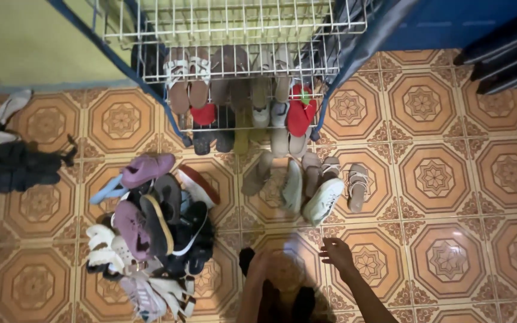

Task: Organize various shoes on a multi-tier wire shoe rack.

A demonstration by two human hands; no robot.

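Orange patterned floor tiles (pixel 450 179) fill the frame, with a white wire shoe rack (pixel 234 36) at upper centre. At lower centre the right hand (pixel 337 252) hovers empty, fingers loosely spread, just below a white sneaker (pixel 323 200) in a row of pale shoes. A jumbled pile of shoes (pixel 151 233) sits lower left. The left hand seems out of view.
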